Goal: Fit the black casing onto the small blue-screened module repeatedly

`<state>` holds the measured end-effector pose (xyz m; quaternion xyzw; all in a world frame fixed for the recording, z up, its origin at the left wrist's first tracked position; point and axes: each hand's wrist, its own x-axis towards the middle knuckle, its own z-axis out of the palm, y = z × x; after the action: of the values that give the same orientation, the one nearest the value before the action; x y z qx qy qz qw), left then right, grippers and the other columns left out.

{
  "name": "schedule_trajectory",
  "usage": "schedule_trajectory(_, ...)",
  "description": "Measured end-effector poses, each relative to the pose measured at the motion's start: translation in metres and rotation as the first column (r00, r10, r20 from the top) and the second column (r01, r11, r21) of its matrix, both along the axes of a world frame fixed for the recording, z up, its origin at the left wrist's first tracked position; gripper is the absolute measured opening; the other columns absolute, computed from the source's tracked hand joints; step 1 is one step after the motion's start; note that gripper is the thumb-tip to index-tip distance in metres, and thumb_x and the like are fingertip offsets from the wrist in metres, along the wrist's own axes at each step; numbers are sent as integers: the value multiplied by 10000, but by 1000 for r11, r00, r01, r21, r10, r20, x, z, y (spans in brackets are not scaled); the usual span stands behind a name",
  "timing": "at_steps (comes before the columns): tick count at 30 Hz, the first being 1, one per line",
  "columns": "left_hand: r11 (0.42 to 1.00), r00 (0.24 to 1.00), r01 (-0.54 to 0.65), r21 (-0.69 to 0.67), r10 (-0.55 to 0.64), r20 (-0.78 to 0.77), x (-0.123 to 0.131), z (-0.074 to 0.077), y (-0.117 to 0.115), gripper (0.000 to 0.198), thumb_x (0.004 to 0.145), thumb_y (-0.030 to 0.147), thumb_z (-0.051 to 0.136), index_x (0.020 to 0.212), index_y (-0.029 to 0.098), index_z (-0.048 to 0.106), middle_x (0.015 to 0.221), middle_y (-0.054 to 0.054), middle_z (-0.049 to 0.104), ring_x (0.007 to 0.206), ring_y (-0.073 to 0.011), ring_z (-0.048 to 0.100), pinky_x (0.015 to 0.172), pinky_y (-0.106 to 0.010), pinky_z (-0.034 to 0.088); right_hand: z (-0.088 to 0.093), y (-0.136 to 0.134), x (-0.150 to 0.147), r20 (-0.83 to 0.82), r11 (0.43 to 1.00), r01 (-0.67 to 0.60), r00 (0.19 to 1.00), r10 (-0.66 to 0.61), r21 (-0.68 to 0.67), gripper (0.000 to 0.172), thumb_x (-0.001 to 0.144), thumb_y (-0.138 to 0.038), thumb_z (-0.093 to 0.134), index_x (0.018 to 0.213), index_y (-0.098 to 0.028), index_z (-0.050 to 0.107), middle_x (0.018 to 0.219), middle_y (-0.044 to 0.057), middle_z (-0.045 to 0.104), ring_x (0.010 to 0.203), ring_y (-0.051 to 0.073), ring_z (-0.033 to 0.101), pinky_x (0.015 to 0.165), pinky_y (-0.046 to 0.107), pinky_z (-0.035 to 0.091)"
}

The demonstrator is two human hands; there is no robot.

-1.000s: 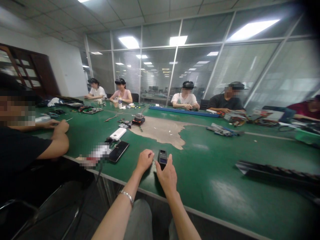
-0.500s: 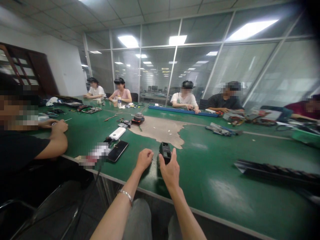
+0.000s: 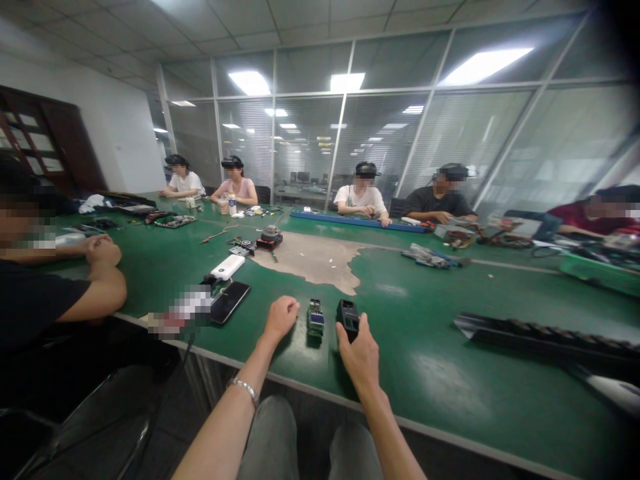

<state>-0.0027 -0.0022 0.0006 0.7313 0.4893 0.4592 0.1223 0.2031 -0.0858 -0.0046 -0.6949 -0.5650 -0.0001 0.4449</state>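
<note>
The right hand [image 3: 359, 359] is rather open, and its fingers [image 3: 343, 345] touch the lower end of a small black electronic device [image 3: 348, 318], but I cannot tell if they truly grip it. This device lies on the green table [image 3: 410, 347], with its long axis pointing away from the person and a little tilted. Just left of the device lies a small circuit board [image 3: 315, 318], with its long axis in almost the same direction. The left hand [image 3: 281, 319] is closed in a loose fist, holds nothing visible, and is nearer to the board. Farther left of the device are a black smartphone [image 3: 230, 301] and a white power bank [image 3: 227, 267].
</note>
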Motion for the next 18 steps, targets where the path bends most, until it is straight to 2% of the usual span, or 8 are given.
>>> schedule_trajectory(11,1000,1000,-7,14,7,-20,3,4,-5,181,864,205,530,747,172,665,855,-44,682,829,-157,619,805,-271,464,-7,-4,2,104,999,-17,994,20,-28,788,850,-515,479,1397,33,335,1339,278,488,1236,330,492,1004,428,399)
schedule_trajectory(18,1000,999,8,21,-7,-41,5,4,-4,178,876,211,516,806,181,677,905,-45,689,857,-163,624,811,-274,469,-3,-6,4,91,998,-14,996,9,60,849,831,-538,508,1436,6,261,1422,265,394,1314,328,395,1056,460,346)
